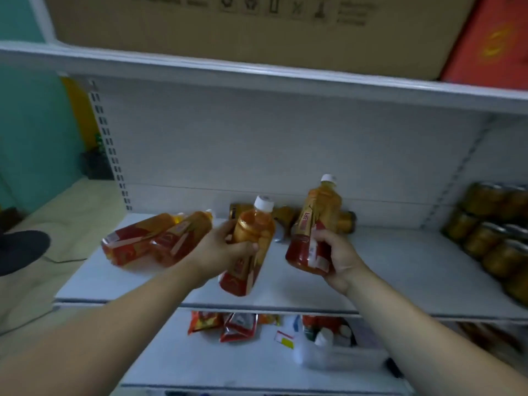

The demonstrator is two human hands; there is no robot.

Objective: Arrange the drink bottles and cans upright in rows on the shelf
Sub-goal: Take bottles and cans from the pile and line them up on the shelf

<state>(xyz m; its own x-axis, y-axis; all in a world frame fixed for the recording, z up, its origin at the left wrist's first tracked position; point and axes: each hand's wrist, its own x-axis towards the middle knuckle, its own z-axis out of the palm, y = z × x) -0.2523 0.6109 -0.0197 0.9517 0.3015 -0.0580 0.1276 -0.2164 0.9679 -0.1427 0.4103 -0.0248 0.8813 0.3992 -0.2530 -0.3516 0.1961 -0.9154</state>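
Note:
My left hand [220, 250] grips an orange tea bottle [253, 232] with a white cap and a red label, held tilted above the white shelf [400, 270]. My right hand [338, 255] grips a second such bottle [314, 224], also lifted and leaning slightly left. Two more bottles [154, 241] lie on their sides at the shelf's left end. Behind the held bottles, gold cans [285, 217] lie tipped against the back wall, partly hidden.
Rows of gold cans [491, 238] stand at the shelf's right end. A cardboard box [257, 27] and a red box [491, 41] sit on the shelf above. The lower shelf holds snack packets [228, 324] and white-capped bottles [325, 338].

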